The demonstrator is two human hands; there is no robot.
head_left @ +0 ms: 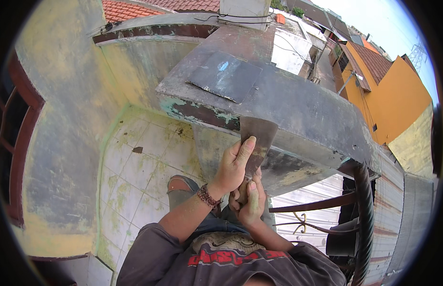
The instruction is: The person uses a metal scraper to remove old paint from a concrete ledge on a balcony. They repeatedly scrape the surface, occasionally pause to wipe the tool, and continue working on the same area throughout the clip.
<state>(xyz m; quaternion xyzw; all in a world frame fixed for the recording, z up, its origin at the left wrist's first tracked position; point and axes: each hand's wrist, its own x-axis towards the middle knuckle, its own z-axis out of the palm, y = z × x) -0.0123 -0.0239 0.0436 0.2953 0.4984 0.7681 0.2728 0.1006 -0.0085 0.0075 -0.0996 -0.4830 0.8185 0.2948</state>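
Observation:
Both my hands are in front of my body, at the edge of a grey ledge. A scraper with a broad, flat, brown blade points away from me, its wide end over the ledge's front edge. My left hand is closed on the blade's left side, thumb lying along its face. Just below and to the right, my right hand is closed round the narrow lower end, which the fingers mostly hide. Beyond the blade, a dark, thin sheet with a blue mark lies flat on the ledge.
The ledge's front is worn, with dark and pale green patches. A stained wall with a red-brown window frame stands left. Dirty white tiles lie below. A dark twisted metal post and railing bar stand at right.

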